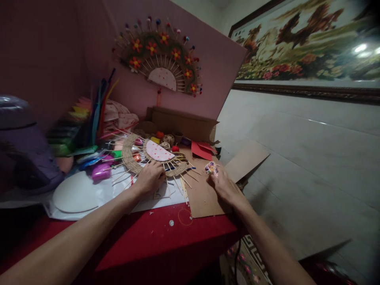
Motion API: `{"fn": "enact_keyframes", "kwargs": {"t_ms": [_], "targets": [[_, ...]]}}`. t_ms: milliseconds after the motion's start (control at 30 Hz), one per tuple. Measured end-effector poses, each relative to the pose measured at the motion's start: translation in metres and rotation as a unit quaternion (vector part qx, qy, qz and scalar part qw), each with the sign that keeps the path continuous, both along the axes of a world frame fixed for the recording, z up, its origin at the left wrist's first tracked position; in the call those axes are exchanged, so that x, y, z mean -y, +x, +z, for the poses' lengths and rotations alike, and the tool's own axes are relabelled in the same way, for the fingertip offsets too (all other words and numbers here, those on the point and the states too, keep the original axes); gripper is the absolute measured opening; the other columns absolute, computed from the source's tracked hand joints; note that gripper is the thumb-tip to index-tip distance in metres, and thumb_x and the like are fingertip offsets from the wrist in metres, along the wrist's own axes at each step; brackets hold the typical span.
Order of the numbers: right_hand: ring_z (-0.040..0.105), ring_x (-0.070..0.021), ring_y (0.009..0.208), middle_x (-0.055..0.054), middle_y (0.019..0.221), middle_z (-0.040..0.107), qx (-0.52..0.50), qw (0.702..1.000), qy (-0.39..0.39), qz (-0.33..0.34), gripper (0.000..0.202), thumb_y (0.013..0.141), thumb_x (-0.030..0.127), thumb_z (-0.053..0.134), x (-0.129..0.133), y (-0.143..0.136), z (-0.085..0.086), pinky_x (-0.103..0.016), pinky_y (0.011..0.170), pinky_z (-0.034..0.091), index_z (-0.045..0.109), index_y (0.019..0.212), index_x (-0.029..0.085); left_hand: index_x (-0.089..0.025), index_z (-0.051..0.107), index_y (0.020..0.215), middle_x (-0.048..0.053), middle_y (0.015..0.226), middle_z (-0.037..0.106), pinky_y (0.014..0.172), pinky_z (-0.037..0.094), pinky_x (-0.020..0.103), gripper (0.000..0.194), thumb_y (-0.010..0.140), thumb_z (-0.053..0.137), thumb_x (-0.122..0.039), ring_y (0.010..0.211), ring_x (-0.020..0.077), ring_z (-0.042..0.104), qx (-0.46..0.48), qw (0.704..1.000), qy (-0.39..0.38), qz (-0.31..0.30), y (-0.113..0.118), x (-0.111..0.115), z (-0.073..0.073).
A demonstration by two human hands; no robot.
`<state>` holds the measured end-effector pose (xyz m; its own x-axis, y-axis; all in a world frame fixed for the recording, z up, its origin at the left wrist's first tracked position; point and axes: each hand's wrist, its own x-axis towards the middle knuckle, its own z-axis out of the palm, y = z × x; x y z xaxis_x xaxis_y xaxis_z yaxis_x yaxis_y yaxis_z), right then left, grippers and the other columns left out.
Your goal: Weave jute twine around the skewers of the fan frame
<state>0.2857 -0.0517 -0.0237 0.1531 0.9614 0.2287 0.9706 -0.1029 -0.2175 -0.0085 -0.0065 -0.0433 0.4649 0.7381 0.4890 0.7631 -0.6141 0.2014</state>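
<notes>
A half-round stick fan (130, 158) lies tilted over the table, with a twine-wrapped arc, thin wooden sticks and a dotted pink half-disc (159, 151) at its centre. My left hand (151, 176) is closed at the fan's lower edge, just below the half-disc; its fingertips are partly hidden. To the right, over the cardboard sheet (204, 200), my right hand (224, 184) is closed on a small white thing with a colourful flower pattern (211, 168). Its full shape is covered by the hand. A dark cord (237, 257) hangs below that hand.
A finished flowered fan (160, 47) hangs on the pink board. Red paper (203, 150), loose sticks (184, 192) and a purple clay pack (102, 170) lie around. A white disc (75, 192) is at left, beside a large purple container (26, 146). The red table's edge is in front.
</notes>
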Motion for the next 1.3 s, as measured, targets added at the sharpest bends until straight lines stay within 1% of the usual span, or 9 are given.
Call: {"fn": "enact_keyframes", "kwargs": {"t_ms": [167, 267, 333, 400, 467, 533, 600, 800, 1300], "targets": [[0.054, -0.0281, 0.107, -0.019, 0.115, 0.058, 0.096, 0.995, -0.021, -0.015, 0.045, 0.097, 0.038, 0.026, -0.005, 0.006, -0.018, -0.035, 0.084, 0.036, 0.045, 0.127, 0.009, -0.015, 0.062, 0.072, 0.008, 0.086, 0.061, 0.076, 0.039, 0.035, 0.016, 0.084, 0.051, -0.017, 0.087, 0.0213, 0.049, -0.034, 0.999, 0.019, 0.000, 0.000, 0.004, 0.003], [0.054, -0.0292, 0.101, -0.019, 0.109, 0.059, 0.157, 0.987, -0.012, -0.040, 0.037, 0.096, 0.030, 0.031, 0.002, -0.004, -0.012, -0.037, 0.082, 0.035, 0.050, 0.120, 0.009, -0.015, 0.063, 0.074, 0.008, 0.087, 0.062, 0.077, 0.039, 0.036, 0.016, 0.084, 0.051, -0.017, 0.087, 0.0218, 0.050, -0.040, 0.999, 0.020, 0.000, 0.000, 0.005, 0.004], [0.053, -0.0297, 0.097, -0.020, 0.103, 0.059, 0.194, 0.979, 0.034, -0.051, 0.029, 0.093, 0.019, 0.036, 0.008, -0.017, -0.004, -0.038, 0.080, 0.034, 0.055, 0.112, 0.009, -0.015, 0.063, 0.074, 0.008, 0.087, 0.062, 0.077, 0.039, 0.036, 0.016, 0.083, 0.051, -0.017, 0.087, 0.0220, 0.050, -0.040, 0.999, 0.019, -0.002, 0.000, 0.005, 0.003], [0.052, -0.0284, 0.092, -0.019, 0.098, 0.059, 0.203, 0.974, 0.104, 0.000, 0.026, 0.090, 0.012, 0.036, 0.011, -0.038, 0.004, -0.039, 0.078, 0.033, 0.058, 0.104, 0.010, -0.016, 0.064, 0.073, 0.008, 0.085, 0.062, 0.076, 0.039, 0.036, 0.016, 0.083, 0.052, -0.016, 0.087, 0.0221, 0.050, -0.039, 0.999, 0.021, -0.005, 0.000, 0.004, 0.002], [0.050, -0.0260, 0.089, -0.015, 0.095, 0.060, 0.172, 0.965, 0.143, 0.137, 0.021, 0.089, 0.014, 0.041, 0.010, -0.062, 0.010, -0.038, 0.078, 0.034, 0.060, 0.096, 0.015, -0.016, 0.064, 0.073, 0.008, 0.085, 0.062, 0.076, 0.040, 0.035, 0.016, 0.083, 0.051, -0.016, 0.087, 0.0216, 0.050, -0.035, 0.999, 0.024, -0.010, -0.001, 0.003, 0.000], [0.048, -0.0248, 0.092, -0.011, 0.097, 0.059, 0.136, 0.944, 0.153, 0.258, 0.016, 0.087, 0.016, 0.048, 0.004, -0.085, 0.011, -0.037, 0.078, 0.034, 0.061, 0.095, 0.019, -0.016, 0.063, 0.073, 0.007, 0.085, 0.062, 0.077, 0.040, 0.035, 0.016, 0.084, 0.051, -0.017, 0.087, 0.0210, 0.050, -0.029, 0.999, 0.026, -0.013, -0.001, 0.003, 0.000], [0.047, -0.0250, 0.094, -0.010, 0.097, 0.059, 0.133, 0.927, 0.153, 0.317, 0.012, 0.084, 0.019, 0.053, -0.006, -0.104, 0.009, -0.037, 0.078, 0.034, 0.061, 0.092, 0.020, -0.016, 0.063, 0.074, 0.007, 0.085, 0.062, 0.077, 0.040, 0.034, 0.016, 0.084, 0.052, -0.018, 0.087, 0.0206, 0.050, -0.026, 0.999, 0.027, -0.012, -0.001, 0.004, 0.000], [0.047, -0.0225, 0.086, -0.008, 0.089, 0.062, 0.130, 0.913, 0.150, 0.356, 0.010, 0.083, 0.026, 0.058, -0.034, -0.120, -0.002, -0.036, 0.078, 0.033, 0.063, 0.084, 0.018, -0.016, 0.064, 0.073, 0.006, 0.084, 0.062, 0.078, 0.040, 0.034, 0.013, 0.083, 0.055, -0.019, 0.087, 0.0206, 0.050, -0.021, 1.000, 0.013, -0.016, -0.001, 0.004, 0.001], [0.045, -0.0235, 0.089, -0.009, 0.089, 0.061, 0.156, 0.880, 0.196, 0.403, 0.021, 0.090, 0.028, 0.047, -0.039, -0.115, -0.013, -0.038, 0.080, 0.031, 0.063, 0.082, 0.017, -0.015, 0.062, 0.072, 0.006, 0.082, 0.062, 0.076, 0.040, 0.033, 0.016, 0.085, 0.052, -0.018, 0.085, 0.0195, 0.050, -0.032, 0.999, 0.018, -0.014, 0.001, 0.005, 0.002]]}}
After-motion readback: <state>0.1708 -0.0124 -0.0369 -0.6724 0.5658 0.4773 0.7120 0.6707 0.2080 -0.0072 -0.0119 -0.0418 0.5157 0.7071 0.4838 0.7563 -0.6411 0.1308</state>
